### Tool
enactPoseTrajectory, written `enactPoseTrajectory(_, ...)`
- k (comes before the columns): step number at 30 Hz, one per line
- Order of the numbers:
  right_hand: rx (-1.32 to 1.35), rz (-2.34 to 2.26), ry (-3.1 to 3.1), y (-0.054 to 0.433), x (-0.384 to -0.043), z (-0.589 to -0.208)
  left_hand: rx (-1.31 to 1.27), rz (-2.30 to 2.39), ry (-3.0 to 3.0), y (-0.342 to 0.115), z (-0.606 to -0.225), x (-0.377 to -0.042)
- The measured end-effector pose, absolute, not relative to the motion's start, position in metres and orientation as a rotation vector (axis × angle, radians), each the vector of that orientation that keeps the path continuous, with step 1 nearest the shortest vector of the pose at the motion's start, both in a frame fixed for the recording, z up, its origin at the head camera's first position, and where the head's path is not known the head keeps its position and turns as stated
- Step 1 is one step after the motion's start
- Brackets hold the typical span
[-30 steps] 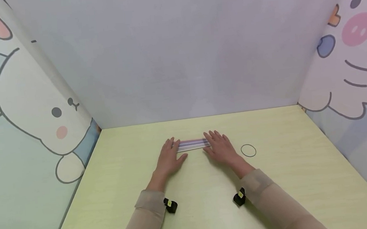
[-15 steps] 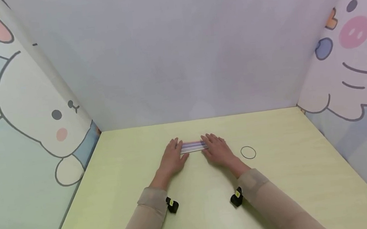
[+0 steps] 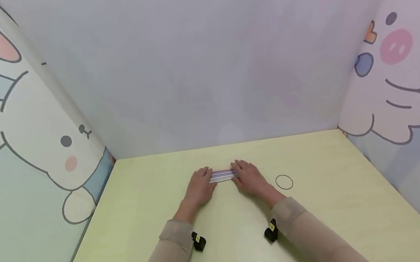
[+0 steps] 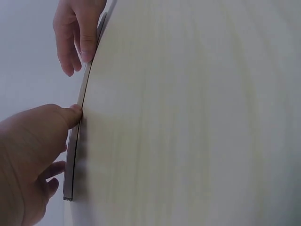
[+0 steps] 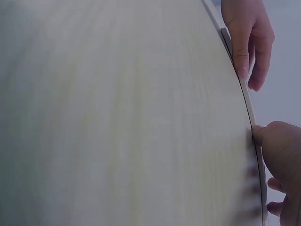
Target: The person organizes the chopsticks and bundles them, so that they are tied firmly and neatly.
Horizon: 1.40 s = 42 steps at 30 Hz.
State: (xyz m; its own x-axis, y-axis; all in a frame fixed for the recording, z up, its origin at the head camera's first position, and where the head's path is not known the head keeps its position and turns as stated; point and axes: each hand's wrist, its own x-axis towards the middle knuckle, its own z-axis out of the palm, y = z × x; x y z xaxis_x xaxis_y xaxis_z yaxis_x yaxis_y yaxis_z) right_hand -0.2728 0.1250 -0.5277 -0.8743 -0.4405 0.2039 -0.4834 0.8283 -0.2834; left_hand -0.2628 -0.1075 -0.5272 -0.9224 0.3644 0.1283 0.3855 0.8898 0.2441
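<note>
Several thin straight sticks, pink, purple and pale, lie side by side on the table. My left hand grips the row's left part, thumb at the near edge and fingers over the top toward the far side. From the right, my right hand holds the row in the same way, so only its middle shows in the head view. Seen edge-on in the left wrist view, the nearest stick is long and dark grey with a squared end. A thin dark ring, like a rubber band, lies flat right of my right hand.
The pale wood-grain table ends at a plain grey-lilac back wall. Side panels with cartoon animals stand left and right. A small black device sits at each cuff.
My hands have come closer together along the row, narrowing the visible stretch of sticks, and their fingers have drawn in around it. The head view has tilted up slightly; the ring stays put.
</note>
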Motion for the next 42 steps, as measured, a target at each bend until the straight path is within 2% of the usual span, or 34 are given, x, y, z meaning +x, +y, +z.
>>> enactPoseTrajectory(22,0.841,0.479,-2.729,0.133,-0.295,-0.525,-0.713,-0.384,-2.868,-0.112,-0.523,-0.283)
enactPoseTrajectory(42,0.888,0.406,-2.779,0.131,-0.296,-0.519,-0.734,-0.291,-2.898,-0.112,-0.524,-0.289)
